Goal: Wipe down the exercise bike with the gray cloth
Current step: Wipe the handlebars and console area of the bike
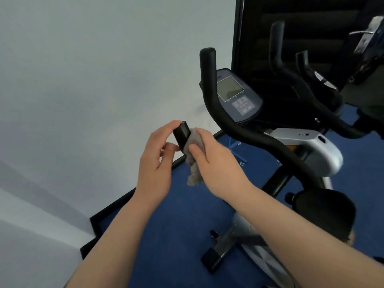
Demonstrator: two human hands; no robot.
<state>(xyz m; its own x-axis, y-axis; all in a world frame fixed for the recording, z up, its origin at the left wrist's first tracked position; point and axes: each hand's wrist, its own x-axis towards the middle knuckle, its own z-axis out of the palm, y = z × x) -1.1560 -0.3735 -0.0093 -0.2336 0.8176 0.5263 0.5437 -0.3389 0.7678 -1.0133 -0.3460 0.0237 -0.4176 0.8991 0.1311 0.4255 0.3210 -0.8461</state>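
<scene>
While both bare forearms are reaching forward from the bottom of the view, the left hand (pixel 154 161) is pinching a small black rectangular object (pixel 182 134) between the thumb and the fingertips, holding it tilted. The right hand (pixel 216 161) is closing around the gray cloth (pixel 194 163), with the thumb pressing the cloth against the side of this black object; a loose end of the cloth is hanging down below the grip. What the black object is, I cannot tell.

Under the two hands the blue floor mat (pixel 176 235) is lying, with its black edge running beside the white wall (pixel 93 80). To the right of the grip, near but not touching it, the exercise bike (pixel 315 150) is standing. Its black handlebar (pixel 218 109) is curving up just beyond the right hand, and behind that the console (pixel 236 94) is showing a gray screen and a few buttons. Farther right, a mirror (pixel 311 48) is reflecting the handlebars.
</scene>
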